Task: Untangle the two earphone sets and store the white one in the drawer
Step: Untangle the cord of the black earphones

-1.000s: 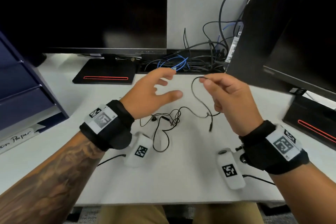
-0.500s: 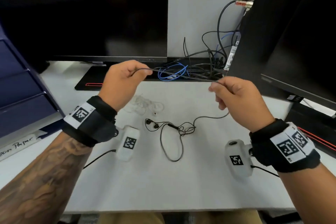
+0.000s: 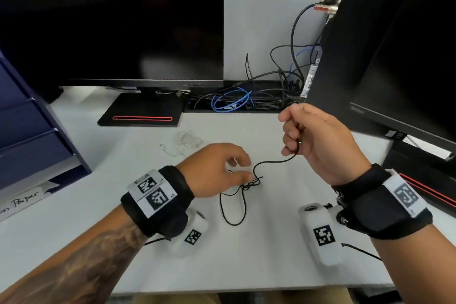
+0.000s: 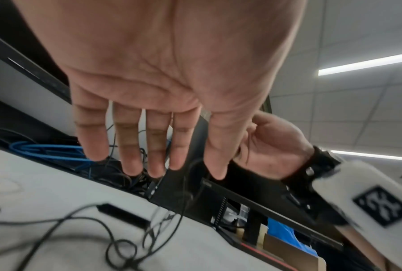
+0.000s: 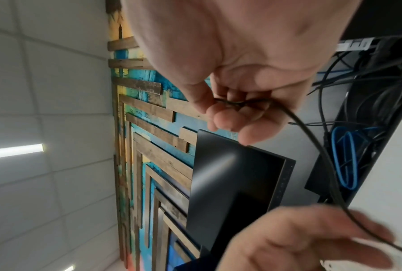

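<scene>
White desk (image 3: 271, 261) between two dark monitors (image 3: 111, 20). Right hand (image 3: 318, 140) grip pinches black earphones (image 3: 243, 186); left hand (image 3: 214, 170) grip open above tangle; white earphones (image 3: 183, 142) farther left.

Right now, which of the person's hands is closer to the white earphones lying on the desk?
Left. The left hand hovers just in front of the white earphones, while the right hand is raised off to their right, gripping the black earphone cable.

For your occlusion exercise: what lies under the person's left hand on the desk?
Under the left hand, part of the black earphone cable tangle shows on the desk; the part beneath the palm is hidden in the head view.
</scene>
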The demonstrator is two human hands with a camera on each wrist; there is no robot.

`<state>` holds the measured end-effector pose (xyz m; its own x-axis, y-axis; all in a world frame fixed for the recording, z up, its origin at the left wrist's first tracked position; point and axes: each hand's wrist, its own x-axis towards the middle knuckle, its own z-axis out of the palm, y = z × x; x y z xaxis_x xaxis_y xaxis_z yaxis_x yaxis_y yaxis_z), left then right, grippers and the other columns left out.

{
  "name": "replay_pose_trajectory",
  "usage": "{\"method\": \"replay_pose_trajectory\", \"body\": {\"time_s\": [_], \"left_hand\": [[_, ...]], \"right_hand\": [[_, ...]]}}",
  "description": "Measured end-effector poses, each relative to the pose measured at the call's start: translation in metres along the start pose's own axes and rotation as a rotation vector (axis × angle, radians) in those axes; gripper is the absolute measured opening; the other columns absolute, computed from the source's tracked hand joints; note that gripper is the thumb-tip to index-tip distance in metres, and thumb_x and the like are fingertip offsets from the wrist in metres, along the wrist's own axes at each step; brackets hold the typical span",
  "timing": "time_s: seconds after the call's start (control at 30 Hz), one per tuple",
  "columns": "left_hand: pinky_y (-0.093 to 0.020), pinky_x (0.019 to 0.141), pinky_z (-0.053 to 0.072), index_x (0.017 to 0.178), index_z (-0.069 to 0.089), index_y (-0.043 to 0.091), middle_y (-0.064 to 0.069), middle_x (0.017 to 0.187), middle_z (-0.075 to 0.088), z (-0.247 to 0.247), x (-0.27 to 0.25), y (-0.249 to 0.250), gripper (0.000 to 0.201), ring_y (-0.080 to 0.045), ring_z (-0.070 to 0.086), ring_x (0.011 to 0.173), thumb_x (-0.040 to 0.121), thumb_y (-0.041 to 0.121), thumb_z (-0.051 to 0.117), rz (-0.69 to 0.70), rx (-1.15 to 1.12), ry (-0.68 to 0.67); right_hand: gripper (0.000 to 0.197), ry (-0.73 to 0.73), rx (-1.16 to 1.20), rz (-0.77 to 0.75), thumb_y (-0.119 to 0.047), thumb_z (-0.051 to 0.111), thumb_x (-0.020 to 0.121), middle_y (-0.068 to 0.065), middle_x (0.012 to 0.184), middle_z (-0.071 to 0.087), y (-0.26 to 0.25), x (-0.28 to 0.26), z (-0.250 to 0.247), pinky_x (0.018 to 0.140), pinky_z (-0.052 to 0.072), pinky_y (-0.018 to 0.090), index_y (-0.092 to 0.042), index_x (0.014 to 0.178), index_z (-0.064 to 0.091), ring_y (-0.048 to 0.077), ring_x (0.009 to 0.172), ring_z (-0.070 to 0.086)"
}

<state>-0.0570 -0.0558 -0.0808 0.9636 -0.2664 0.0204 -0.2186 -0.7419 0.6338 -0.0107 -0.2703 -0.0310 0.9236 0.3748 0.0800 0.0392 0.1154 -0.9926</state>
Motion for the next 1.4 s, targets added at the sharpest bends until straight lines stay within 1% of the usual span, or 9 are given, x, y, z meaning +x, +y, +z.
{"method": "replay_pose_trajectory", "body": {"time_s": [0.1, 0.27, 0.43, 0.57, 0.67, 0.77, 1.1, 1.27, 1.4], "left_hand": [[-0.029, 0.099, 0.046, 0.126, 0.061, 0.032, 0.017, 0.125, 0.059, 0.019, 0.002, -0.002, 0.046, -0.005, 0.056, 0.111, 0.085, 0.053, 0.066, -0.033, 0.129, -0.077], [-0.038, 0.084, 0.054, 0.088, 0.073, 0.023, 0.008, 0.091, 0.072, 0.02, 0.004, -0.012, 0.017, -0.013, 0.066, 0.087, 0.092, 0.037, 0.063, -0.089, 0.053, -0.043], [-0.026, 0.088, 0.05, 0.074, 0.067, 0.025, 0.009, 0.084, 0.071, -0.006, 0.003, 0.0, 0.022, -0.003, 0.064, 0.085, 0.095, 0.03, 0.063, 0.0, -0.148, 0.092], [-0.031, 0.089, 0.052, 0.075, 0.066, 0.026, 0.007, 0.081, 0.07, -0.014, 0.001, 0.004, 0.021, -0.007, 0.064, 0.082, 0.095, 0.03, 0.063, 0.049, -0.146, 0.149], [-0.035, 0.09, 0.05, 0.079, 0.067, 0.025, 0.009, 0.081, 0.068, -0.014, -0.001, 0.006, 0.02, -0.008, 0.063, 0.085, 0.096, 0.032, 0.061, 0.06, -0.096, 0.146], [-0.038, 0.088, 0.05, 0.083, 0.07, 0.029, 0.012, 0.082, 0.069, -0.011, -0.003, 0.009, 0.015, -0.008, 0.063, 0.085, 0.096, 0.032, 0.062, 0.089, -0.079, 0.13], [-0.022, 0.076, 0.051, 0.088, 0.078, 0.019, 0.007, 0.084, 0.074, -0.043, 0.003, -0.007, 0.014, -0.008, 0.067, 0.082, 0.094, 0.024, 0.065, 0.002, -0.177, 0.34], [-0.021, 0.066, 0.045, 0.08, 0.075, 0.02, 0.005, 0.078, 0.073, -0.059, 0.004, -0.027, 0.02, -0.008, 0.066, 0.075, 0.095, 0.023, 0.062, -0.142, -0.161, 0.526], [-0.012, 0.055, 0.046, 0.082, 0.071, 0.008, -0.009, 0.083, 0.074, -0.08, 0.0, -0.036, 0.024, -0.016, 0.07, 0.075, 0.098, 0.015, 0.054, -0.228, -0.275, 0.676]], "right_hand": [[0.028, -0.025, 0.079, -0.065, -0.023, 0.04, 0.108, 0.0, 0.067, 0.041, -0.004, -0.002, 0.003, 0.057, 0.047, 0.029, -0.01, 0.094, 0.061, 0.016, 0.058, 0.042], [0.026, 0.051, 0.0, -0.123, -0.027, 0.048, 0.104, -0.002, 0.066, 0.039, -0.006, 0.003, -0.012, 0.058, 0.047, 0.032, -0.013, 0.088, 0.064, 0.015, 0.058, 0.041], [0.035, 0.068, -0.971, -0.093, -0.049, 0.056, 0.098, -0.007, 0.082, 0.07, 0.005, 0.006, -0.026, 0.08, 0.056, 0.04, -0.02, 0.086, 0.072, 0.015, 0.081, 0.066], [0.037, 0.218, -1.088, -0.24, -0.056, 0.057, 0.094, -0.008, 0.079, 0.067, 0.012, 0.004, -0.021, 0.076, 0.056, 0.043, -0.025, 0.074, 0.065, 0.012, 0.082, 0.064], [0.016, 0.086, -0.886, -0.488, -0.03, 0.064, 0.097, -0.014, 0.119, 0.062, 0.014, -0.002, -0.005, 0.091, 0.054, 0.037, -0.028, 0.113, 0.066, 0.005, 0.115, 0.057], [0.051, -0.214, -0.893, -0.583, -0.002, 0.058, 0.097, -0.012, 0.151, 0.047, 0.023, -0.006, 0.009, 0.116, 0.034, 0.025, -0.025, 0.143, 0.054, 0.005, 0.142, 0.039], [0.013, -0.054, -0.832, -0.305, -0.022, 0.061, 0.099, -0.014, 0.076, 0.065, 0.019, 0.005, -0.01, 0.064, 0.048, 0.014, -0.027, 0.091, 0.069, 0.006, 0.063, 0.064], [0.018, -0.016, -1.087, -0.211, -0.023, 0.053, 0.102, -0.022, 0.08, 0.063, 0.021, 0.011, -0.031, 0.063, 0.041, 0.011, -0.028, 0.094, 0.069, -0.001, 0.073, 0.059], [0.023, 0.035, -1.377, -0.008, -0.019, 0.047, 0.1, -0.007, 0.088, 0.068, 0.028, 0.017, -0.054, 0.072, 0.049, 0.033, -0.024, 0.089, 0.066, 0.016, 0.082, 0.061]]}}
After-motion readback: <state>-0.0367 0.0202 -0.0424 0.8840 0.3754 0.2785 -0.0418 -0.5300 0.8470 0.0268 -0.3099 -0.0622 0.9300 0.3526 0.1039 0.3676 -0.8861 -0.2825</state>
